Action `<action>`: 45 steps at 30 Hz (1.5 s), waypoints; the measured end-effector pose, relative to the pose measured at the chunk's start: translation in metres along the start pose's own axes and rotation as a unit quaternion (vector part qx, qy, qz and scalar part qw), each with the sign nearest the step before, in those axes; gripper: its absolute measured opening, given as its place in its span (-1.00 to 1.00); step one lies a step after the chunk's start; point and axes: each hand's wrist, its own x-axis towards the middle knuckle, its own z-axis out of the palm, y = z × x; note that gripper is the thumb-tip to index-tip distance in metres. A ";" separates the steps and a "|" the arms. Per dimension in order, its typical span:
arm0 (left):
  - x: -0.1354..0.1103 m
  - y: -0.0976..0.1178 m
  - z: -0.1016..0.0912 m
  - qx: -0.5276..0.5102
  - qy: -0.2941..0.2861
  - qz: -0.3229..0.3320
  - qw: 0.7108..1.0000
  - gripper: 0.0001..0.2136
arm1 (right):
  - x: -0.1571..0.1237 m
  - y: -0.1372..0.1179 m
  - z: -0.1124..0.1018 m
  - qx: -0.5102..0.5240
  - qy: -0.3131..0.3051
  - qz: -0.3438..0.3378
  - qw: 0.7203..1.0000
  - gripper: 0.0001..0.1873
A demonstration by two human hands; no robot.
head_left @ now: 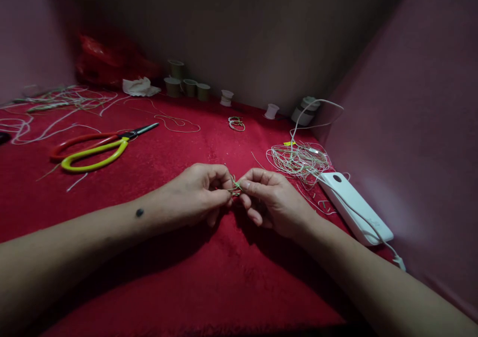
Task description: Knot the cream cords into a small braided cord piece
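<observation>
Over the middle of the red cloth, my left hand (203, 190) and my right hand (271, 195) meet fingertip to fingertip. Between them is a small piece of knotted green and tan cord (235, 186), pinched from both sides by thumbs and forefingers. Much of the cord is hidden behind my fingers, so its full shape does not show. Beyond my hands lies a small ring of braided cord (236, 123). A tangle of white and tan cord (297, 162) rests to the right of my right hand.
Scissors with red and yellow handles (95, 153) lie at the left. Loose cords (59, 103) spread behind them. Thread spools (172, 86) stand along the back near a red plastic bag (108, 60). On the right lies a white power bank (354, 207) with a cable, beside a pink wall (411, 143).
</observation>
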 end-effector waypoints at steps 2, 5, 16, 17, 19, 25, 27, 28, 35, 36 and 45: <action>0.000 0.003 -0.002 -0.019 -0.014 -0.008 1.000 -0.96 | -0.001 0.000 0.001 -0.028 0.017 -0.021 0.999 -0.85; 0.001 0.002 -0.005 -0.042 -0.036 0.001 0.998 -0.92 | 0.000 0.001 0.002 -0.053 0.029 -0.039 0.997 -0.85; -0.001 -0.001 -0.008 -0.079 -0.015 -0.036 0.996 -0.72 | 0.000 0.003 0.006 -0.078 0.018 -0.044 0.996 -0.84; -0.001 0.000 -0.007 -0.084 -0.012 -0.041 0.996 -0.73 | 0.000 0.004 0.006 -0.077 0.016 -0.047 0.996 -0.85; -0.002 0.001 -0.005 -0.095 -0.005 -0.046 0.994 -0.76 | 0.000 0.005 0.006 -0.073 0.010 -0.055 0.996 -0.85; -0.002 0.001 -0.002 -0.121 0.013 -0.038 0.992 -0.80 | -0.001 0.007 0.003 -0.017 -0.028 -0.047 0.998 -0.82; -0.001 0.002 -0.002 -0.122 0.019 -0.038 0.992 -0.80 | 0.000 0.008 0.002 0.011 -0.039 -0.036 0.999 -0.84; -0.001 0.003 -0.002 -0.123 0.019 -0.038 0.992 -0.81 | 0.001 0.008 0.001 0.021 -0.040 -0.031 0.999 -0.84; 0.001 0.000 -0.001 -0.081 0.011 0.008 0.997 -0.85 | 0.001 0.007 0.003 0.007 -0.003 -0.016 1.000 -0.81; 0.001 -0.001 -0.001 -0.070 0.012 0.015 0.997 -0.85 | 0.001 0.007 0.004 -0.004 0.002 -0.017 1.000 -0.81; 0.000 -0.004 -0.001 -0.024 0.013 0.042 0.999 -0.83 | 0.001 0.004 0.004 -0.068 0.022 -0.030 0.997 -0.84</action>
